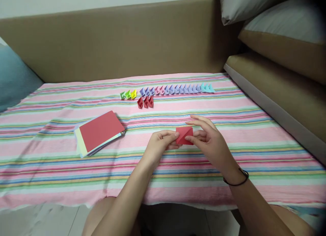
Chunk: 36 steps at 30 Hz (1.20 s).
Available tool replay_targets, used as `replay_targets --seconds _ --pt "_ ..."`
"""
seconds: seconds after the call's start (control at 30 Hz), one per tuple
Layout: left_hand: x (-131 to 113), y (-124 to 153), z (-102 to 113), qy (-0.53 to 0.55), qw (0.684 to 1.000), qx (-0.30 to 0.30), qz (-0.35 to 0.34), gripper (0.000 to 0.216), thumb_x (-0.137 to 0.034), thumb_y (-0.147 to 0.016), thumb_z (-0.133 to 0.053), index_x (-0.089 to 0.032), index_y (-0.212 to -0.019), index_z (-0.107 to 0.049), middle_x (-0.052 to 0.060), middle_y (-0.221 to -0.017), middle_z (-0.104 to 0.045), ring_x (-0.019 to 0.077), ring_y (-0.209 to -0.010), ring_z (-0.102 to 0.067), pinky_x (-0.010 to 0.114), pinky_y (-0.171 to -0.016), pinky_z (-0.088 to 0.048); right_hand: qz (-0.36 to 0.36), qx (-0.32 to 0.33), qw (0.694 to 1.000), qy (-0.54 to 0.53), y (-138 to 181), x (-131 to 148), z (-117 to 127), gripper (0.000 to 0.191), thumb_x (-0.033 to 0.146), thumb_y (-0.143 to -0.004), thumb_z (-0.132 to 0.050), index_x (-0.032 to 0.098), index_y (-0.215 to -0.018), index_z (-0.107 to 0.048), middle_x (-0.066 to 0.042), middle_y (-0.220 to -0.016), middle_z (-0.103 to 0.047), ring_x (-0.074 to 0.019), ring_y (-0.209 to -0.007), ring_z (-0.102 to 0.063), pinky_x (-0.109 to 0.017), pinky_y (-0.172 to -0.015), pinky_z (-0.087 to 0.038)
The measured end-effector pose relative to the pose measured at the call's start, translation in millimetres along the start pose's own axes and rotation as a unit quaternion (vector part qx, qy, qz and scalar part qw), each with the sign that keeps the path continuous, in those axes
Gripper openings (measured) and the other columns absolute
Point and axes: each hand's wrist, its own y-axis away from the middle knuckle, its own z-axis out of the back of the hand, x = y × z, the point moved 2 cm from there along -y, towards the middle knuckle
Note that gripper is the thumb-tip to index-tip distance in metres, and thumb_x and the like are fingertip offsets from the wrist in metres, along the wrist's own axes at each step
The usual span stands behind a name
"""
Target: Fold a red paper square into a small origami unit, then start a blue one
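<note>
A small folded piece of red paper (184, 135) is held just above the striped cloth, between both my hands. My left hand (159, 146) pinches its left edge with thumb and fingers closed. My right hand (209, 141) pinches its right side with thumb and forefinger, the other fingers spread above it. A black band circles my right wrist.
A stack of coloured paper sheets (99, 132), red on top, lies to the left. Farther back stand a long row of small folded paper pieces (173, 89) in green, yellow, purple, pink and blue, and three red ones (145, 102). Cushions (277, 36) rise at right.
</note>
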Motion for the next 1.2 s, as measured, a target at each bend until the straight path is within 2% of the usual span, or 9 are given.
replay_targets --seconds 0.17,0.23,0.33,0.53,0.67,0.93,1.1,1.2 --pt "-2 0 2 0.011 1.0 -0.014 0.014 0.025 -0.034 -0.066 -0.075 -0.012 -0.077 -0.069 0.003 -0.066 -0.068 0.011 -0.06 -0.063 0.022 -0.063 -0.052 0.051 0.043 0.994 0.087 2 6 1 0.021 0.029 -0.084 -0.059 0.031 -0.104 -0.064 -0.001 -0.145 -0.03 -0.0105 -0.073 -0.062 -0.032 -0.071 -0.057" --pt "-3 0 1 0.015 1.0 -0.022 0.012 0.023 -0.032 -0.066 -0.075 -0.012 -0.074 -0.068 0.001 -0.061 -0.065 0.0102 -0.057 -0.061 0.021 -0.062 -0.052 0.058 0.03 0.993 0.095 1 4 2 0.027 0.031 -0.081 -0.062 0.031 -0.109 -0.062 -0.003 -0.144 -0.031 -0.0126 -0.077 -0.063 -0.034 -0.073 -0.058" --pt "-3 -1 0 0.021 0.999 -0.029 0.003 0.024 -0.032 -0.064 -0.076 -0.012 -0.068 -0.064 0.0 -0.056 -0.061 0.0089 -0.052 -0.058 0.022 -0.061 -0.052 0.04 -0.027 0.997 0.054 0 -1 3 0.045 0.034 -0.076 -0.069 0.03 -0.118 -0.055 -0.006 -0.141 -0.036 -0.0164 -0.084 -0.063 -0.034 -0.071 -0.059" --pt "-2 0 -1 0.04 0.998 -0.043 0.0 0.028 -0.032 -0.059 -0.079 -0.012 -0.066 -0.062 0.001 -0.059 -0.063 0.0111 -0.057 -0.062 0.024 -0.064 -0.053 0.026 -0.06 0.998 0.008 -1 -4 0 0.02 0.033 -0.077 -0.068 0.024 -0.096 -0.066 -0.006 -0.133 -0.047 -0.0158 -0.082 -0.065 -0.034 -0.077 -0.059" --pt "-3 1 -3 0.045 0.998 -0.037 -0.009 0.029 -0.033 -0.058 -0.08 -0.012 -0.066 -0.062 0.0 -0.058 -0.062 0.0112 -0.056 -0.062 0.025 -0.065 -0.053 0.022 -0.068 0.997 -0.022 0 -2 -1 0.028 0.031 -0.077 -0.068 0.026 -0.104 -0.066 -0.006 -0.132 -0.048 -0.0169 -0.082 -0.065 -0.036 -0.077 -0.059" --pt "-5 2 -4 0.045 0.997 -0.059 -0.001 0.029 -0.033 -0.059 -0.08 -0.012 -0.068 -0.062 0.001 -0.063 -0.065 0.0112 -0.059 -0.063 0.025 -0.067 -0.053 0.038 -0.092 0.995 -0.006 3 2 1 0.025 0.028 -0.079 -0.066 0.028 -0.104 -0.07 -0.004 -0.13 -0.053 -0.0191 -0.09 -0.066 -0.037 -0.084 -0.057" --pt "-5 2 -4 0.051 0.998 -0.047 -0.008 0.03 -0.034 -0.058 -0.08 -0.013 -0.066 -0.06 -0.001 -0.057 -0.063 0.0112 -0.058 -0.063 0.024 -0.066 -0.052 0.034 -0.084 0.996 -0.005 2 1 -2 0.029 0.03 -0.079 -0.066 0.029 -0.108 -0.068 -0.004 -0.129 -0.054 -0.0179 -0.086 -0.065 -0.038 -0.082 -0.058" --pt "-4 2 -4 0.05 0.998 -0.023 -0.02 0.029 -0.037 -0.064 -0.076 -0.014 -0.07 -0.061 -0.001 -0.059 -0.064 0.0121 -0.058 -0.064 0.024 -0.065 -0.052 0.029 -0.088 0.995 -0.029 1 -1 -1 0.028 0.03 -0.078 -0.067 0.029 -0.106 -0.069 -0.004 -0.128 -0.055 -0.0184 -0.088 -0.065 -0.037 -0.081 -0.058"
